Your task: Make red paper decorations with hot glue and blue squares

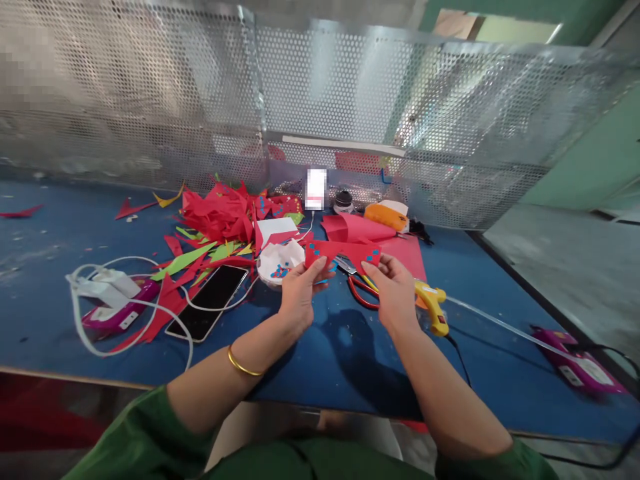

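Between my two hands, a red paper cutout (343, 251) with small blue squares at both ends is held up above the blue table. My left hand (300, 293) pinches its left end, and my right hand (395, 290) pinches the right end. Just beyond the left hand stands a small bowl (281, 259) lined with white paper, with blue and red bits in it. Scissors with red handles (361, 293) lie behind the cutout, partly hidden. To the right of my right hand lies a yellow glue gun (433, 307) with a clear glue stick in its back.
A heap of red paper scraps (220, 213) lies at the back left. A black phone (209, 303), a white cable (75, 313) and a purple power strip (120, 313) are on the left. Another purple strip (575, 367) sits right. A perforated metal screen (330, 80) borders the table (320, 373).
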`<act>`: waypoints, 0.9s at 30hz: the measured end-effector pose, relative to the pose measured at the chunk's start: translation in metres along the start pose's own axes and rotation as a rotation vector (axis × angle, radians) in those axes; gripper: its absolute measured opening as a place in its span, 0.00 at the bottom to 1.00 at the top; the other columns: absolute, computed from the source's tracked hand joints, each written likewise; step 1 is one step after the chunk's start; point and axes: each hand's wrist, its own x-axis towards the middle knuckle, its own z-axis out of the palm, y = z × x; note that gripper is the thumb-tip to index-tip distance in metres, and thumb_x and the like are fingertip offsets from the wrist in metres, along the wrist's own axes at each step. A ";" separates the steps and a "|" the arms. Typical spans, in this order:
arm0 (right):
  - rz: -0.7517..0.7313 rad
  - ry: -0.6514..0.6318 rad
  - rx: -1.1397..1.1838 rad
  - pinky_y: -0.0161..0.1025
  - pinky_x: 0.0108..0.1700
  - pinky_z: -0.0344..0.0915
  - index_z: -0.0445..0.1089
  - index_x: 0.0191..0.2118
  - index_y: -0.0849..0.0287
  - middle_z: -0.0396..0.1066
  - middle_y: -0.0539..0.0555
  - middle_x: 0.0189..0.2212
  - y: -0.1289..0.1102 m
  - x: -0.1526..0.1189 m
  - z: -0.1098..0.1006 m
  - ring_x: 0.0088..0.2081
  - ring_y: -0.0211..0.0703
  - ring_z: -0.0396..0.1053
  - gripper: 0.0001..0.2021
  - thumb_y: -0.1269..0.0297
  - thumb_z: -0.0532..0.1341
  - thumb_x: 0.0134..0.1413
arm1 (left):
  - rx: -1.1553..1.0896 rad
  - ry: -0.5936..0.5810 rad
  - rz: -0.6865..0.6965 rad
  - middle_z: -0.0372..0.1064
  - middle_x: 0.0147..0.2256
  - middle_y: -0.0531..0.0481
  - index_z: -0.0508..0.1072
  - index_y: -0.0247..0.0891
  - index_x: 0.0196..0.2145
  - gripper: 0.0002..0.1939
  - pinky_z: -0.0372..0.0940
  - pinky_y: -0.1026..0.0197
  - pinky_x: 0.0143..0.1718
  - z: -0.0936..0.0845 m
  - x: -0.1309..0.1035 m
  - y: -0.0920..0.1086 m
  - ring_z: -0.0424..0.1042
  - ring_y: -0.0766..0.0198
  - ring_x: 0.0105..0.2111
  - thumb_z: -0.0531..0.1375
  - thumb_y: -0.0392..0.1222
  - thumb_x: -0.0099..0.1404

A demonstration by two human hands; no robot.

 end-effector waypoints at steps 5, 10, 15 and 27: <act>0.006 0.049 0.009 0.36 0.36 0.68 0.73 0.33 0.57 0.74 0.44 0.24 0.005 0.007 -0.007 0.28 0.36 0.70 0.17 0.62 0.74 0.33 | 0.008 -0.042 -0.059 0.80 0.30 0.47 0.77 0.35 0.33 0.20 0.66 0.67 0.27 -0.006 0.000 -0.005 0.78 0.65 0.27 0.75 0.50 0.46; 0.040 0.066 0.020 0.36 0.36 0.68 0.74 0.33 0.57 0.75 0.45 0.26 0.005 0.011 -0.012 0.29 0.36 0.70 0.18 0.62 0.75 0.32 | -0.104 -0.035 -0.130 0.78 0.26 0.47 0.73 0.36 0.26 0.22 0.67 0.65 0.26 -0.011 0.001 -0.002 0.79 0.61 0.28 0.68 0.59 0.54; 0.068 0.039 0.000 0.36 0.37 0.68 0.75 0.32 0.57 0.74 0.45 0.24 0.006 0.009 -0.011 0.28 0.36 0.70 0.17 0.62 0.75 0.31 | -0.081 -0.035 -0.102 0.78 0.26 0.51 0.77 0.35 0.30 0.17 0.68 0.66 0.27 -0.011 0.003 -0.004 0.78 0.64 0.26 0.73 0.49 0.49; 0.110 -0.066 0.048 0.41 0.35 0.71 0.75 0.35 0.55 0.74 0.48 0.25 0.008 0.008 -0.012 0.29 0.43 0.73 0.20 0.44 0.69 0.44 | -0.042 0.006 -0.054 0.78 0.27 0.52 0.78 0.36 0.30 0.16 0.65 0.67 0.28 -0.012 0.005 -0.007 0.75 0.68 0.26 0.75 0.46 0.45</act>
